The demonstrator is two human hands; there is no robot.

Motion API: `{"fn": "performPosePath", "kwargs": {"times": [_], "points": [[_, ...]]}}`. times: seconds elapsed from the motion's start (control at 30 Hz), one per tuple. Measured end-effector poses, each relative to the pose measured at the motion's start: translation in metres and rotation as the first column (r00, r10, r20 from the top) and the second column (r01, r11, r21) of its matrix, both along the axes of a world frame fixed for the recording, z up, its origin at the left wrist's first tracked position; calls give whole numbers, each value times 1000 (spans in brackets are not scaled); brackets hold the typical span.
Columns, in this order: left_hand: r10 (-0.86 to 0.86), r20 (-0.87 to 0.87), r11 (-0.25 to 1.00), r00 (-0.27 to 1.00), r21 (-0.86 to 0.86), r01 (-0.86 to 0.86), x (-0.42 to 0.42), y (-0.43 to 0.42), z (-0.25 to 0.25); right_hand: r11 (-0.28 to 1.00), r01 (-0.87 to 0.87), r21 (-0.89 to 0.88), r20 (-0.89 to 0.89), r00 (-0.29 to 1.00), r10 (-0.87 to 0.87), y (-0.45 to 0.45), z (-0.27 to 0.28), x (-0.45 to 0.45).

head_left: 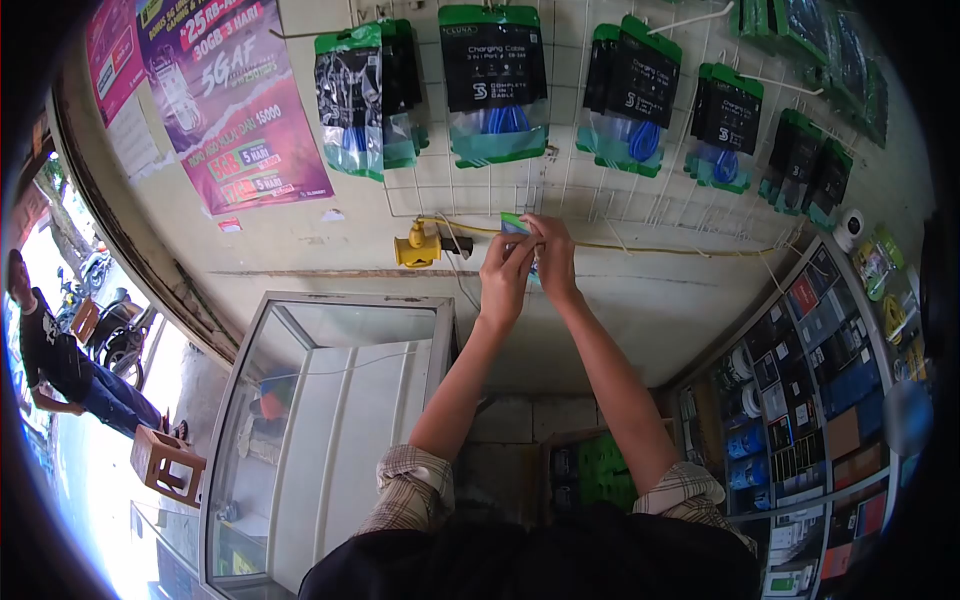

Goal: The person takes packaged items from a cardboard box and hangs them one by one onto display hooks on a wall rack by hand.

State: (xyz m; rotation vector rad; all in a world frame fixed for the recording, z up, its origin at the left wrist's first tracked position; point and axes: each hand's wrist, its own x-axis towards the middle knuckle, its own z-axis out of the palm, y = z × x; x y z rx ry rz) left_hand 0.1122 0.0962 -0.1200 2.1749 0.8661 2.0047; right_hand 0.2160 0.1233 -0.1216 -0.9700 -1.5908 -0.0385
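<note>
Green-edged packet [511, 221], just above the middle of the frame, held up in front of the wall. From my remote post I read both hands as grasping it: left hand [503, 278] from lower left, fingers bent in against it; right hand [557, 265] from the right, fingers curled at the top edge. Fingertips of the two overlap in my view; I cannot tell whether they touch. Green strip and some blue show left of the fingers, most of the rest hidden by them. Wire grid [458, 188] above, charging cable packs [493, 75] hung across the top of the frame. Yellow fixture [416, 247] just left of the hands; yellow cable [690, 251] along the wall. Glass case [350, 299], lower left.
</note>
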Motion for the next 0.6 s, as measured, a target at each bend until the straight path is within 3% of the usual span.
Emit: {"fn": "performPosePath", "kwargs": {"times": [0.1,0.17,0.23,0.3,0.37,0.43,0.47,0.6], "points": [[58,1,998,998,-22,-58,-5,-4,0,995,80,66,72,994,-85,1,3,-2],[-31,12,994,999,-100,33,-7,-9,5,996,71,52,99,992,-76,-4,3,1],[-12,-53,998,999,-69,8,-11,-14,2,997,69,27,126,989,-72,-14,0,3],[-8,-47,996,999,-86,4,-11,-25,-10,979,177,102,132,973,-190,-30,-12,6],[-53,11,971,999,-231,54,-8,-36,-39,989,145,20,141,979,-147,-56,-32,18],[-53,164,930,985,-351,109,-1,-58,-72,983,181,2,230,957,-177,-89,-64,35],[-41,199,890,979,-438,126,5,-72,-91,986,142,-90,229,966,-118,-107,-85,46],[-97,62,703,993,-702,112,33,-129,-186,907,183,-379,188,975,-118,-170,-220,101]]}}
